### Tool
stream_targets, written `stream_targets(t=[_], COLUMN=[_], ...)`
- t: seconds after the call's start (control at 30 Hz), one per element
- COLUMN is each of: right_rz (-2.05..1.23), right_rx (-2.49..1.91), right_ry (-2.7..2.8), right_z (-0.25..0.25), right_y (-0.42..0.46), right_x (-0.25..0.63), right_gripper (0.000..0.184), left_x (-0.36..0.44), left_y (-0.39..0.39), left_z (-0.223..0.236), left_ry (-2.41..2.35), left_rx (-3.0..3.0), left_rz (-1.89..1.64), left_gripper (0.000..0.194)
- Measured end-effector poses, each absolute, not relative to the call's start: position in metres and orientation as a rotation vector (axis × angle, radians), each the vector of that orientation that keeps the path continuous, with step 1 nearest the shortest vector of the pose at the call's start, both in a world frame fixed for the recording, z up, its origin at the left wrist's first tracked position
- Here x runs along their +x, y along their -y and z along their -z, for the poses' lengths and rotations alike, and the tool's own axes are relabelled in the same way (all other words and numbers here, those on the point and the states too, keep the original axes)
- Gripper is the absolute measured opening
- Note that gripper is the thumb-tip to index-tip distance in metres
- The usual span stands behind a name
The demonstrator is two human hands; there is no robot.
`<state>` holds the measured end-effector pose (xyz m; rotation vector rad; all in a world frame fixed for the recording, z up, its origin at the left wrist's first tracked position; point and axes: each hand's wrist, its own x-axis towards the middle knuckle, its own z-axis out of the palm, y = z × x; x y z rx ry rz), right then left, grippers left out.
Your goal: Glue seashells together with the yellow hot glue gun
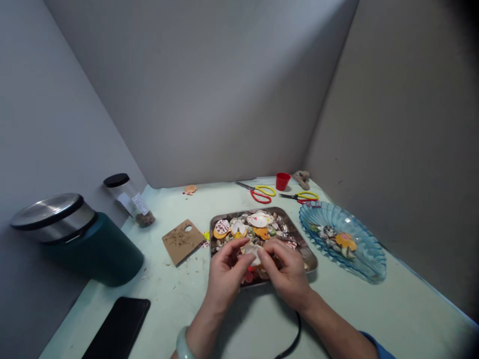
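Observation:
Over the near part of a metal tray (313, 259), my left hand (227, 271) and my right hand (287, 271) come together. Thumbs and fingertips of both pinch a small whitish, shell-like piece (254, 253); its exact kind is hard to tell, and fingers cover its edges. Small seashells fill the tray along with flat pieces in white and orange, among them a white one with a red mark (259, 219) and an orange-rimmed, red-speckled one (222, 228). Something red (248, 275) shows below my fingers.
Right of the tray lies a blue fluted dish (368, 257) with several small pieces. Two scissors (262, 193) and a red cup (282, 181) are behind. To the left are a brown board (179, 244), a clear jar (130, 202), a large green flask (108, 249) and a black phone-like slab (119, 326).

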<state>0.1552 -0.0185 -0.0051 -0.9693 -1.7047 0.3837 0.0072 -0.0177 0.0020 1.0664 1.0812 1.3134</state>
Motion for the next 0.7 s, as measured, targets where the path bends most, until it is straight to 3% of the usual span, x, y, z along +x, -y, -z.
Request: stream_targets(t=[0.17,0.33,0.57,0.7], right_rz=[-0.412,-0.487,-0.559,-0.548], right_rx=[-0.968,-1.001,-1.034,-1.043], right_ry=[1.655,1.637,1.681,1.682], right_z=[0.008,0.008,0.007,0.008], right_y=[0.018,0.017,0.018,0.018], right_x=[0.157,0.158,0.159,0.157], right_gripper=[0.022,0.023,0.026,0.015], left_x=[0.008,0.004,0.000,0.001], left_y=[0.018,0.020,0.020,0.020], left_z=[0.000,0.005,0.009,0.009], left_ry=[-1.036,-0.903,-0.897,-0.868], left_rx=[1.083,1.142,1.190,1.182], left_rz=[-1.299,-1.231,-1.258,-1.235], left_gripper=[0.036,0.053,0.046,0.045])
